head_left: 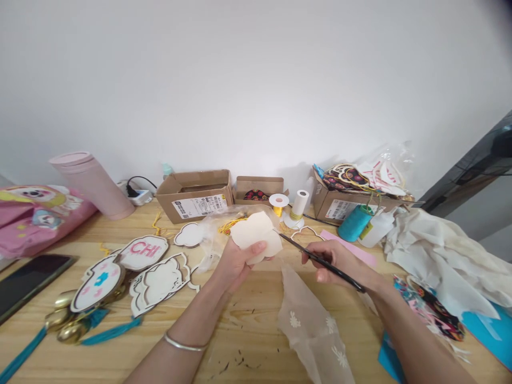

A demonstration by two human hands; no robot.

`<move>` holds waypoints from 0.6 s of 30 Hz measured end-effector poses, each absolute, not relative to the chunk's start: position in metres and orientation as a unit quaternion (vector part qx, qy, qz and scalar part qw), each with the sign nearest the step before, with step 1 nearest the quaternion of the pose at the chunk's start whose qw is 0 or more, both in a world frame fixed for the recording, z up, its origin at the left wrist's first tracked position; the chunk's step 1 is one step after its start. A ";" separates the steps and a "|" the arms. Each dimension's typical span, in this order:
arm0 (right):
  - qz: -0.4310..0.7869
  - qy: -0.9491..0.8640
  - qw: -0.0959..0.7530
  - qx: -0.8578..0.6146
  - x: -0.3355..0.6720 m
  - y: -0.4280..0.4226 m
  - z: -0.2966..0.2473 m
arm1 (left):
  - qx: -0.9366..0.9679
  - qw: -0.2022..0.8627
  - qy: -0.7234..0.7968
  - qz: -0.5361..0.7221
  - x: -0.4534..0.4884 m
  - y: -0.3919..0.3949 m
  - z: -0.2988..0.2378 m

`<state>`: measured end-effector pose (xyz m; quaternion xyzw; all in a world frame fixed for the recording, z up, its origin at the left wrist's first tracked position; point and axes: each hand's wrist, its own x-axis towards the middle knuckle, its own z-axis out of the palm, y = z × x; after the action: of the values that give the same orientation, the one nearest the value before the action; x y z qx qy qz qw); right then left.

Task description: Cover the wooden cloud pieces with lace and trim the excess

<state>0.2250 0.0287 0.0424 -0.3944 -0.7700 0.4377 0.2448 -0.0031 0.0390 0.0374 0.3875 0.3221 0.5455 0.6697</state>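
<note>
My left hand [236, 265] grips a cream cloud-shaped piece of stiff fabric or card [256, 237] with its thumb across the front. My right hand [336, 261] is shut on a pair of black scissors [322, 261]. Their tips point left and end close beside the cream piece's right edge. Below the hands, a sheer cream fabric with white floral embroidery [312, 325] lies on the wooden table [248, 330]. A clear plastic bag [212, 234] with yellow cord sits behind my left hand.
Left: cloud-shaped wooden plaques [144, 253], brass bells [64, 320] with teal tassels, a phone [28, 282], a pink bag [40, 218], a pink bottle [92, 184]. Back: cardboard boxes [194, 194], spools [298, 208]. Right: teal thread [354, 224], white cloth [436, 261], patterned fabric [430, 309].
</note>
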 end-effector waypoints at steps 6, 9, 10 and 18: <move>0.414 -0.667 0.403 -0.470 0.207 0.027 0.058 | 0.380 0.681 0.325 0.535 -0.003 0.039 0.036; 0.449 -0.594 0.494 -0.450 0.190 0.024 0.054 | 0.393 0.701 0.332 0.494 0.001 0.037 0.030; 0.467 -0.578 0.508 -0.436 0.185 0.023 0.051 | 0.397 0.707 0.333 0.482 0.003 0.036 0.028; 0.489 -0.548 0.533 -0.421 0.180 0.024 0.032 | 0.447 0.710 0.313 0.445 0.013 0.033 0.020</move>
<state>0.1797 0.0235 0.0319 -0.4212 -0.5478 0.4885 0.5328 0.0127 0.0334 0.0199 0.4469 0.3133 0.4454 0.7097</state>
